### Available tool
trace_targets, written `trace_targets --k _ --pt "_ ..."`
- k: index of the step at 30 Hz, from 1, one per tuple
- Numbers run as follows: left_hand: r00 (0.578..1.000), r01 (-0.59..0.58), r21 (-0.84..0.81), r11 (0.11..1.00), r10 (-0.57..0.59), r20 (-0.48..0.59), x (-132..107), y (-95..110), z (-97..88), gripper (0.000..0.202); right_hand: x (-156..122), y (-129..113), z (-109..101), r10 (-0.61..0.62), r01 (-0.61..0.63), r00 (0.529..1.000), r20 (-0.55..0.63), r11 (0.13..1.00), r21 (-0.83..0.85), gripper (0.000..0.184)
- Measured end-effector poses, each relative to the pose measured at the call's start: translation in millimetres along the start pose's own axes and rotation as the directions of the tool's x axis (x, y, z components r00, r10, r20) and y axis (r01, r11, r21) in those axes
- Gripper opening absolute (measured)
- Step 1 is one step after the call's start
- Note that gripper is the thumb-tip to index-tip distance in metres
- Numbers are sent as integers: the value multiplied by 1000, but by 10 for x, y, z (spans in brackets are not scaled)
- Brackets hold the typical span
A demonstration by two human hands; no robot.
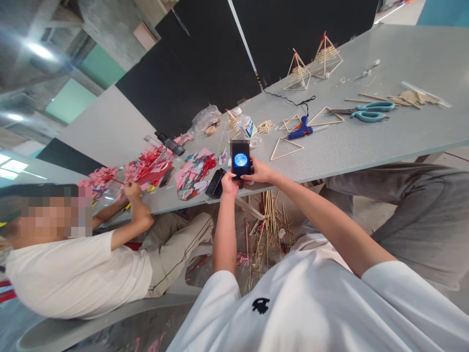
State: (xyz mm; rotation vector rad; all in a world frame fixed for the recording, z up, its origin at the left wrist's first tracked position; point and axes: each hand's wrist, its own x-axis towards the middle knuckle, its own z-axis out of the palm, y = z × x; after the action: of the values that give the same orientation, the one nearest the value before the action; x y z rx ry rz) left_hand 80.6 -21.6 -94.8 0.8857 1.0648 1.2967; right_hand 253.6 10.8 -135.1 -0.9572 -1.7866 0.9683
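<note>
Both my hands hold a smartphone (241,166) upright at the table's front edge. Its dark screen faces me and shows a round blue picture. At the phone's lower left, my left hand (229,184) is closed on it, thumb against the screen's bottom edge. My right hand (259,171) wraps the right side, with a thumb near the lower screen. A black case (215,185) lies just left of the phone. Behind it stands a clear bottle (246,124) with a blue and green label. To the right lie a blue glue gun (301,128) and a stick triangle (287,148).
Teal-handled scissors (370,111), loose wooden sticks (414,98) and two stick pyramids (297,73) are on the grey table (403,134). A person (84,264) sits at left, working by pink paper flowers (142,164). Many sticks (270,215) stand below the table edge.
</note>
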Motion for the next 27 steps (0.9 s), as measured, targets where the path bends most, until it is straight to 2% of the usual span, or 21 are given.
trace_targets --k 17,27 --pt "999 26 -2 1000 -26 -19 -20 24 19 53 -13 -51 -9 18 -17 1000 13 997 -75 96" --pt "1000 14 -19 1000 -14 -1 12 -4 -16 54 -13 -8 -2 -5 5 1000 -2 1000 -11 101"
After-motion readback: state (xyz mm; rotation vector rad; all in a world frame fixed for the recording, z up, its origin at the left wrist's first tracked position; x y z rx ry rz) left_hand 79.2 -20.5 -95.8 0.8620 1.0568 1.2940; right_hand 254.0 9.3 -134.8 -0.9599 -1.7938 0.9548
